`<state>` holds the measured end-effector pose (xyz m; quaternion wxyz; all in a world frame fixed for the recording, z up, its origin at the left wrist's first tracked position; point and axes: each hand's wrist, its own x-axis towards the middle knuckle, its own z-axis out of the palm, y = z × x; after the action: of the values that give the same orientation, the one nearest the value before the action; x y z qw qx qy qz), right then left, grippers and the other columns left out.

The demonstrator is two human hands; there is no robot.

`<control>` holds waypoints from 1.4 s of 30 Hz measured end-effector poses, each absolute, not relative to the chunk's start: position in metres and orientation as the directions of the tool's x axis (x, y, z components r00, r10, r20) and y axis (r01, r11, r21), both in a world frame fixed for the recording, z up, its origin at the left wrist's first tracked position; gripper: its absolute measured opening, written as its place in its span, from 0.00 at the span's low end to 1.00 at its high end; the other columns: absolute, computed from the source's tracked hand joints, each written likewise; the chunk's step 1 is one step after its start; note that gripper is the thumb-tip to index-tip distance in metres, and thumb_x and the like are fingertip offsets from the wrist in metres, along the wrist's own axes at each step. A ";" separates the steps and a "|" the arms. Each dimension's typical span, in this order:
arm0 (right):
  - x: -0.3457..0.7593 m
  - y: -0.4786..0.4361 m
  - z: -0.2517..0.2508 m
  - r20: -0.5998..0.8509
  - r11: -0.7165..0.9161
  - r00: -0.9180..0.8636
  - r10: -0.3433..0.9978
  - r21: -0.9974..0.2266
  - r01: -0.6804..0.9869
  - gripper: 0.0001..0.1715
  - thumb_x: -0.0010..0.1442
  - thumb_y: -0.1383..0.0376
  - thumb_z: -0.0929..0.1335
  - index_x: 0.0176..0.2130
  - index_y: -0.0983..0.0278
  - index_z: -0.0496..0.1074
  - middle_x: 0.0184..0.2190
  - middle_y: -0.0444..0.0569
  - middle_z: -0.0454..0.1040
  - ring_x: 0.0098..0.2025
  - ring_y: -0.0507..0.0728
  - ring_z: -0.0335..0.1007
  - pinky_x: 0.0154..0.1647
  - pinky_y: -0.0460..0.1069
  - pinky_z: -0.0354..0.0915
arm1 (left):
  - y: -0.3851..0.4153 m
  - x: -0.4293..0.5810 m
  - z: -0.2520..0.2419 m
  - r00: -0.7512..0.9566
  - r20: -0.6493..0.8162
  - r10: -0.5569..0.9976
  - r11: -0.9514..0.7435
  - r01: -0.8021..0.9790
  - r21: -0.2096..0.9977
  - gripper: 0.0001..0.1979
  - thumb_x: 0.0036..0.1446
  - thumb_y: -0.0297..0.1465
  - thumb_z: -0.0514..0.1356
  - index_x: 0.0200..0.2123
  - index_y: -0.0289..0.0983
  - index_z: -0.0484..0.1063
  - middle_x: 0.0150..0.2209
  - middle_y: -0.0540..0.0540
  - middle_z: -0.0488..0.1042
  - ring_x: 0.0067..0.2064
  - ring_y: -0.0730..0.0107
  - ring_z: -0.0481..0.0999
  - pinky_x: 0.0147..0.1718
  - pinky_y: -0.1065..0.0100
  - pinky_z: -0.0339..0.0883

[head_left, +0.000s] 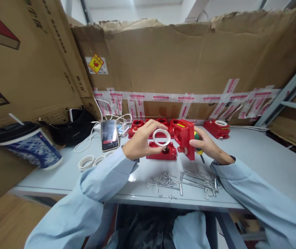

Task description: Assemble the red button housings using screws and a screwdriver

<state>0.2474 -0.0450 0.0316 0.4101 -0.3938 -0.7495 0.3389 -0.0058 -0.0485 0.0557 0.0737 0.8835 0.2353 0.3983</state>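
My left hand pinches a white ring and holds it up above the table. My right hand grips a red plastic housing upright, together with a screwdriver with a green and yellow handle. The ring sits just left of the housing. Under my hands another red housing lies flat on the grey table. A heap of long metal screws lies in front of me, near the table's front edge.
More red housings stand along the back, one with a white ring on it. A phone, white cables, a black bag, white rings and a lidded cup are at the left. Cardboard walls enclose the table.
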 end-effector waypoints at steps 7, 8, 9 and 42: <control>0.237 -0.049 0.027 0.452 0.549 -0.369 0.812 -0.807 0.218 0.32 0.47 0.47 0.70 0.48 0.59 0.67 0.42 0.48 0.73 0.42 0.59 0.71 0.44 0.53 0.67 | -0.045 0.021 0.032 0.398 0.814 0.423 -0.904 0.249 0.348 0.29 0.46 0.30 0.66 0.52 0.39 0.64 0.46 0.43 0.69 0.47 0.63 0.69 0.47 0.59 0.67; 0.236 -0.049 0.027 0.466 0.562 -0.368 0.805 -0.797 0.221 0.32 0.48 0.48 0.71 0.48 0.60 0.67 0.43 0.49 0.73 0.45 0.60 0.70 0.47 0.54 0.66 | -0.045 0.020 0.030 0.392 0.817 0.423 -0.904 0.248 0.349 0.29 0.46 0.31 0.66 0.53 0.39 0.64 0.46 0.43 0.69 0.47 0.63 0.69 0.47 0.59 0.67; 0.235 -0.050 0.026 0.473 0.568 -0.362 0.803 -0.791 0.228 0.31 0.48 0.49 0.71 0.48 0.60 0.67 0.43 0.49 0.73 0.46 0.60 0.70 0.48 0.54 0.66 | -0.045 0.019 0.028 0.381 0.822 0.424 -0.902 0.258 0.345 0.28 0.47 0.32 0.66 0.52 0.39 0.64 0.46 0.43 0.69 0.47 0.63 0.69 0.47 0.59 0.67; 0.233 -0.054 0.025 0.614 0.713 -0.364 0.700 -0.621 0.325 0.45 0.37 0.59 0.78 0.54 0.62 0.67 0.49 0.53 0.73 0.49 0.62 0.71 0.51 0.56 0.67 | -0.031 0.022 0.009 0.326 0.728 0.603 -0.780 0.048 0.625 0.36 0.34 0.40 0.73 0.49 0.36 0.69 0.39 0.44 0.73 0.38 0.67 0.73 0.38 0.65 0.70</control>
<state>0.2329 -0.0537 0.0249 0.4642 -0.3200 -0.8007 0.2024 0.0216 -0.0311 0.0091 0.2566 0.7729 0.2107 0.5407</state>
